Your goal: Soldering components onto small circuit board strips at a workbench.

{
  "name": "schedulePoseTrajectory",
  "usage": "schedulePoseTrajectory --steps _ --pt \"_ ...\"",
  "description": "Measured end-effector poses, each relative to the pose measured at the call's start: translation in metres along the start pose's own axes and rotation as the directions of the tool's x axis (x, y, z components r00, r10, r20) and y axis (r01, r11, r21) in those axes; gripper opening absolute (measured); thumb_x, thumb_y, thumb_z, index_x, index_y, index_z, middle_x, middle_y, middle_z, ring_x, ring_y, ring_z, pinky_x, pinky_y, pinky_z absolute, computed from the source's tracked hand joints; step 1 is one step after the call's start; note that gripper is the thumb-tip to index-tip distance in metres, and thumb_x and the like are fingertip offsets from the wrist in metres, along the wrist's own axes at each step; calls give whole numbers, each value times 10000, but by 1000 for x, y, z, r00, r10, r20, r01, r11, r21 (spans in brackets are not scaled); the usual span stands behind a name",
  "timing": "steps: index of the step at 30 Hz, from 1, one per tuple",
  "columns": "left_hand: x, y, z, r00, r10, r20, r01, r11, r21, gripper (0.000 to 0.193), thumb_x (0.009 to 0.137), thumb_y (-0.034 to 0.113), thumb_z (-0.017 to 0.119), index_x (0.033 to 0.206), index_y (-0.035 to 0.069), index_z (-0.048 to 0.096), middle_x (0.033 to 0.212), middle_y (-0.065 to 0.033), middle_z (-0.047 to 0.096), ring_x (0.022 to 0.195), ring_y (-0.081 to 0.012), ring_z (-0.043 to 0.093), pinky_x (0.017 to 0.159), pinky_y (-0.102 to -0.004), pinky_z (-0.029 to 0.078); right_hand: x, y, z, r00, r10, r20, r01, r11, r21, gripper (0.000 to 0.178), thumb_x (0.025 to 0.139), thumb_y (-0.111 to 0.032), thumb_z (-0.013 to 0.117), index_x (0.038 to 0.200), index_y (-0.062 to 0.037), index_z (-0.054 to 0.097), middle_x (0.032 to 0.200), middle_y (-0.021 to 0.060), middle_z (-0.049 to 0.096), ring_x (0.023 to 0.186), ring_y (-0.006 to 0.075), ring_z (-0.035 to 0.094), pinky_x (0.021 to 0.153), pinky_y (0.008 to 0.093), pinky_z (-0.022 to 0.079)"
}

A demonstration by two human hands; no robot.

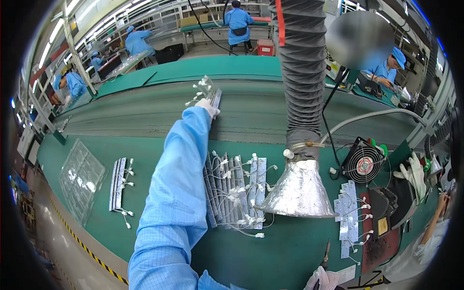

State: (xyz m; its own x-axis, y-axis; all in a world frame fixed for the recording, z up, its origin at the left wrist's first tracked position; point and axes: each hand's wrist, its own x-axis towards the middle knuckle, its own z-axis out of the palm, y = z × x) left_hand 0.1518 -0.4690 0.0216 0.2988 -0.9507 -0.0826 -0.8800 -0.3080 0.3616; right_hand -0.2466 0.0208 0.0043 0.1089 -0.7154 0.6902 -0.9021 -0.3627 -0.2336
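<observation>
My left hand [209, 107], in a white glove, reaches far forward over the grey belt. Its fingers close on narrow circuit board strips [217, 98], whose wires and white connectors stick out beyond it. At the lower edge my right hand [323, 279], gloved and partly cut off, grips a soldering iron [327, 252] with its tip pointing up. A row of wired circuit boards [237, 193] lies on the green mat, partly behind my left sleeve. More circuit boards [346, 220] lie beyond the iron, to the right. A smaller group of strips [117, 184] rests left of my arm.
A silver fume hood [302, 191] on a grey hose [304, 72] hangs over the mat. At right stand a small fan [363, 163], a soldering stand with a yellow sponge [383, 225] and white gloves [413, 176]. A clear plastic tray [82, 179] lies left. Several people work beyond.
</observation>
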Motion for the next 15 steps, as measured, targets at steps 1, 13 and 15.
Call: schedulePoseTrajectory --steps 1,13,15 --pt "-3 -16 -13 999 26 45 -22 996 -87 433 707 356 750 958 13 671 921 -150 687 857 -259 671 762 -340 535 -2 -1 0 1000 21 -16 -21 1000 3 322 808 22 638 1123 17 570 723 150 555 588 311 510 540 414 404" --pt "-299 -146 -141 866 378 327 -129 801 -585 704 717 246 704 1331 13 451 1075 -33 547 955 -121 509 822 -231 412 -35 7 -1 996 87 -33 -88 996 -34 227 907 -81 545 1125 -19 539 837 131 537 746 264 524 673 403 430" --pt "-339 -170 -146 835 270 480 60 822 -566 748 675 184 760 1339 30 454 1148 -62 551 1006 -145 527 865 -274 441 -36 9 2 993 115 12 -115 992 49 241 902 -88 545 1135 -28 533 817 129 528 729 286 514 663 421 420"
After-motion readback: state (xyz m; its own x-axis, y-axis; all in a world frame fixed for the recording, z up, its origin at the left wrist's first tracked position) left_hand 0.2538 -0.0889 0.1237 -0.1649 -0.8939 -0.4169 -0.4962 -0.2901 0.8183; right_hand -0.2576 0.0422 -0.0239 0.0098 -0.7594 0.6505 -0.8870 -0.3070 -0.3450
